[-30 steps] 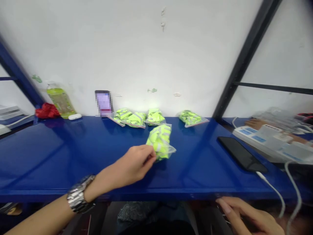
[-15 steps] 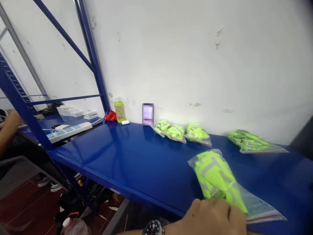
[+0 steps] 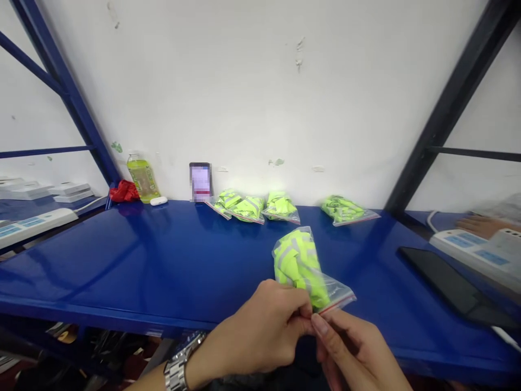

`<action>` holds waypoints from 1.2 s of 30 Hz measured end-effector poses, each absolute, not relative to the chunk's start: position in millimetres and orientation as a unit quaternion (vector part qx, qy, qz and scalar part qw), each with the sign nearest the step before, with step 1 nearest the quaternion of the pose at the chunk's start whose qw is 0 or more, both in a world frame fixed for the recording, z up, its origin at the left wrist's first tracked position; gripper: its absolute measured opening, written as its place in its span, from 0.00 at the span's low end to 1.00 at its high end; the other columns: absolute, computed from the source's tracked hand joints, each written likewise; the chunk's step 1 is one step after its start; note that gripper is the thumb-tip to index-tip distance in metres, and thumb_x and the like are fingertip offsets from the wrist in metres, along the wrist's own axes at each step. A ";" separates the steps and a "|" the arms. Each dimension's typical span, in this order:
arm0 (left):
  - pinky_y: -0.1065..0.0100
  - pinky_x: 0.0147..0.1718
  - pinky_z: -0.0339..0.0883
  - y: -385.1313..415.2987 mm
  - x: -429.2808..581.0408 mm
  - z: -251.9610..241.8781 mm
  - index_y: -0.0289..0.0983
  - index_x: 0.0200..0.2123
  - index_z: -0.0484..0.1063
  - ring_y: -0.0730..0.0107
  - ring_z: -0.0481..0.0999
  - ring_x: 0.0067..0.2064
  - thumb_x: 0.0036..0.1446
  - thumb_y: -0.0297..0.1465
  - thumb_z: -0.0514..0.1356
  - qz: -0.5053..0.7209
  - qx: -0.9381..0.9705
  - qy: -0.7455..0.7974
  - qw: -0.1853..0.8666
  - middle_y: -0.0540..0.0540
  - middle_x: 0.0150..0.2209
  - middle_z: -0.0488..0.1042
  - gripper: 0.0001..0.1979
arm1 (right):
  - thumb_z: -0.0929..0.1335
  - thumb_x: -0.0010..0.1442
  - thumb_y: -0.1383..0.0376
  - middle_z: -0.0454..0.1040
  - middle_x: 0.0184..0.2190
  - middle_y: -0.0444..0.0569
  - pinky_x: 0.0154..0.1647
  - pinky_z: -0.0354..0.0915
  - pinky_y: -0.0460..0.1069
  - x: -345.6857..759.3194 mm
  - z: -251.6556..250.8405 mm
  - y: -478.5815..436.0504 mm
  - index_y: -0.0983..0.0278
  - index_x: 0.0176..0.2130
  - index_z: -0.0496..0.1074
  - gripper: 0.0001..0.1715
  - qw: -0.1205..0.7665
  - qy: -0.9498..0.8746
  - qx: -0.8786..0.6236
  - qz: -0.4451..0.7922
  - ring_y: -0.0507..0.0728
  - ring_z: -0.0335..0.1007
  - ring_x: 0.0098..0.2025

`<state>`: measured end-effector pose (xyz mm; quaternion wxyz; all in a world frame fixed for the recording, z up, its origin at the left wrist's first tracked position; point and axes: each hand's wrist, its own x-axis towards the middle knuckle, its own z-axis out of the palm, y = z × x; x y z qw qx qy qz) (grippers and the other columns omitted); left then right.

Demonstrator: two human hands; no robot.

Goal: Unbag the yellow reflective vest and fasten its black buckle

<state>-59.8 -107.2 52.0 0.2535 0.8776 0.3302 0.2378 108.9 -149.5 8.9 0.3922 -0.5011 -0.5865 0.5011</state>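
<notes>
A clear zip bag with a folded neon-yellow reflective vest [image 3: 301,265] lies on the blue shelf [image 3: 154,260] in front of me. My left hand [image 3: 264,328], with a metal watch on the wrist, pinches the bag's near, red-striped zip end. My right hand [image 3: 354,347] meets it from the right, thumb and finger pressed on the same end of the bag. Both hands are closed on the bag at the shelf's front edge.
Several more bagged neon vests [image 3: 252,206] lie along the back wall, one apart at the right [image 3: 345,209]. A phone [image 3: 200,181], green bottle [image 3: 142,176], red cloth [image 3: 124,191] and white earbud case [image 3: 158,201] stand back left. A black phone [image 3: 451,285] lies right; another person's hand [image 3: 480,225] rests beyond.
The view swung left and came back to centre. The bag was pulled toward the front edge, and my right hand rose from below the shelf to join my left on the bag's end.
</notes>
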 end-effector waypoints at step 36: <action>0.65 0.29 0.58 -26.5 -41.1 55.9 0.35 0.33 0.65 0.61 0.70 0.32 0.67 0.42 0.42 0.185 0.833 0.521 0.017 0.43 0.30 0.70 0.21 | 0.63 0.63 0.54 0.60 0.50 0.59 0.43 0.67 0.62 188.2 0.3 -121.2 0.59 0.50 0.69 0.19 0.291 -0.731 -0.612 -0.076 0.68 0.58 0.52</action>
